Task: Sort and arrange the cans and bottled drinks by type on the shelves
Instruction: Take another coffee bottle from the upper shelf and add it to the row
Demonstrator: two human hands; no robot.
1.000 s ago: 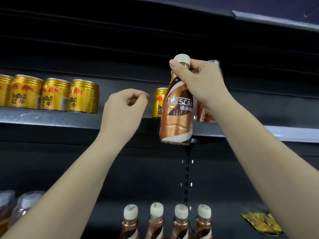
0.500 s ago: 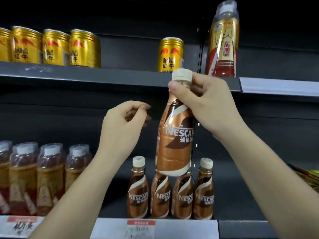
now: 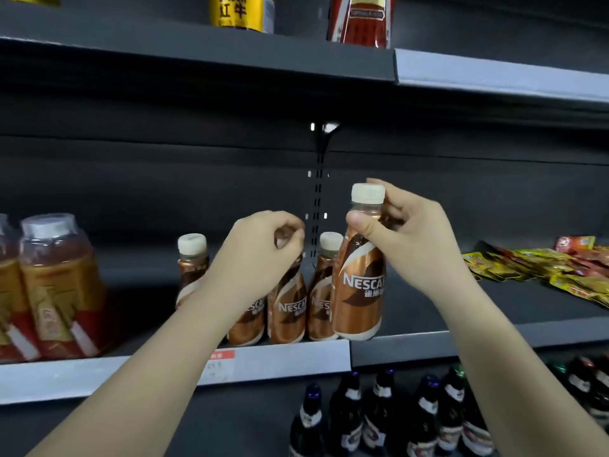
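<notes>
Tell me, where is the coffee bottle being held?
Centre-right, the right hand pinches the coffee bottle by its neck, at the right end of the matching bottle row.

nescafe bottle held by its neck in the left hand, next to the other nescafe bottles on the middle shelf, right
Not quite: the head view shows the right hand pinching the Nescafe bottle by its neck, not the left. The left hand is curled and holds nothing. The rest stands: it is beside the other Nescafe bottles on the middle shelf.

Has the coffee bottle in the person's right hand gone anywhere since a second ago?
Yes. The held Nescafe bottle has come down from the upper shelf to the Nescafe row on the shelf below.
</notes>
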